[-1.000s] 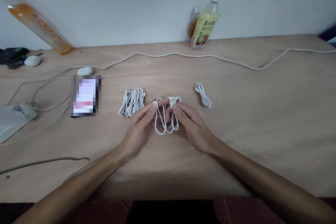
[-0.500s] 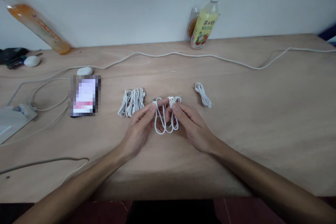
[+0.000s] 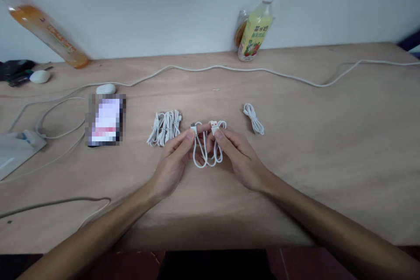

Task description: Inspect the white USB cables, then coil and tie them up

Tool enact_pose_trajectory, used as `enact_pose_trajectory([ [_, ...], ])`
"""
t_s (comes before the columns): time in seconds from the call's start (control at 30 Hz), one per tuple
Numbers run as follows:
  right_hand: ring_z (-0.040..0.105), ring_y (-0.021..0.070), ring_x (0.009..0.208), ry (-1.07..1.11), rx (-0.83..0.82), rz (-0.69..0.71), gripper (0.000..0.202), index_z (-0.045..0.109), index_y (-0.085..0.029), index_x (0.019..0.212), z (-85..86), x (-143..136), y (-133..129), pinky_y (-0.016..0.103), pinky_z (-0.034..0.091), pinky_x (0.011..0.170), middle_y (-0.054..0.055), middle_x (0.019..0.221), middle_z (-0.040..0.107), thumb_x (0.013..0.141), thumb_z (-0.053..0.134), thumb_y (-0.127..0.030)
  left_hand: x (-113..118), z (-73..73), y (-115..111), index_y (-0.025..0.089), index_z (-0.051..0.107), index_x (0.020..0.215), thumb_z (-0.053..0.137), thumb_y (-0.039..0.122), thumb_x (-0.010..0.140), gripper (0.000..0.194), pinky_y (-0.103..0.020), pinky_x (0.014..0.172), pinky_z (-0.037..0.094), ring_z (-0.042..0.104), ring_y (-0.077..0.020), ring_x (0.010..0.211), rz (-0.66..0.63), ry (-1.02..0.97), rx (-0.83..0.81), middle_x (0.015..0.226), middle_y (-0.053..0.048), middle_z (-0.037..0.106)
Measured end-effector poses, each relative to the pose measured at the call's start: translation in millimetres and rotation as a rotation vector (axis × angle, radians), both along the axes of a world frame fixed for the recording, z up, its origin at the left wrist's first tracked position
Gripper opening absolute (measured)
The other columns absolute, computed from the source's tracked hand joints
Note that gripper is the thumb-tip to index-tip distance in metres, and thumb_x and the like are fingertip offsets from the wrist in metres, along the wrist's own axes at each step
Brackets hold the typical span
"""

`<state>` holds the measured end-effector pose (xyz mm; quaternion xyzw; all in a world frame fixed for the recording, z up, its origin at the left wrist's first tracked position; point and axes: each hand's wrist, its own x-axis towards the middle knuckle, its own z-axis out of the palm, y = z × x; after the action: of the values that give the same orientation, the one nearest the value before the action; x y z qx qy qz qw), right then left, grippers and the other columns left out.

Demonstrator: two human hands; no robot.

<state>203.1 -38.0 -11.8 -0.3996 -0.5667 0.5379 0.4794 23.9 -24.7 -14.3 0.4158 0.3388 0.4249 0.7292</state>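
Note:
Between my hands hangs a white USB cable [image 3: 201, 162], loosely looped, above the wooden table. My left hand [image 3: 173, 162] pinches the small plug at one end between thumb and finger. With thumb and forefinger, my right hand [image 3: 243, 157] grips the larger USB plug, whose metal end points away from me. The cable's loops dangle below both plugs, partly hiding the fingers behind. Just beyond my left hand lies a group of bundled white cables [image 3: 166, 126]. Another bundled white cable [image 3: 253, 119] rests on the table beyond my right hand.
A blurred-out phone [image 3: 106, 120] and a white oval case [image 3: 106, 89] lie to the left. One long white cord [image 3: 236, 68] crosses the back. An orange drink bottle [image 3: 49, 35] and a yellow drink bottle [image 3: 256, 30] stand by the wall. A white packet [image 3: 19, 151] sits far left.

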Motion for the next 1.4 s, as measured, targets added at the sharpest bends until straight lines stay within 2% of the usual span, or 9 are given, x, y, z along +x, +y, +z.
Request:
enact_pose_trajectory([
  [0.93,0.058,0.0166,0.074,-0.022,0.006,-0.012,0.05,0.064,-0.024,0.081,-2.4,-0.3,-0.5,0.033,0.046,0.074,-0.001,0.079,0.064,0.113,0.051,-0.06,0.6,-0.3,0.2,0.02,0.085,0.131,0.075,0.055,0.102,0.046,-0.04,0.086,0.062,0.076,-0.0268,0.094,0.01,0.0,-0.005,0.102,-0.012,0.081],
  [1.4,0.058,0.0177,0.074,-0.036,-0.004,-0.011,0.053,0.063,-0.024,0.08,-0.4,-0.9,-0.6,0.034,0.048,0.075,0.0,0.078,0.064,0.112,0.051,-0.065,0.8,-0.9,-0.1,0.022,0.086,0.129,0.075,0.054,0.102,0.043,-0.041,0.086,0.063,0.077,-0.0274,0.094,0.011,-0.014,-0.011,0.103,-0.012,0.082],
])
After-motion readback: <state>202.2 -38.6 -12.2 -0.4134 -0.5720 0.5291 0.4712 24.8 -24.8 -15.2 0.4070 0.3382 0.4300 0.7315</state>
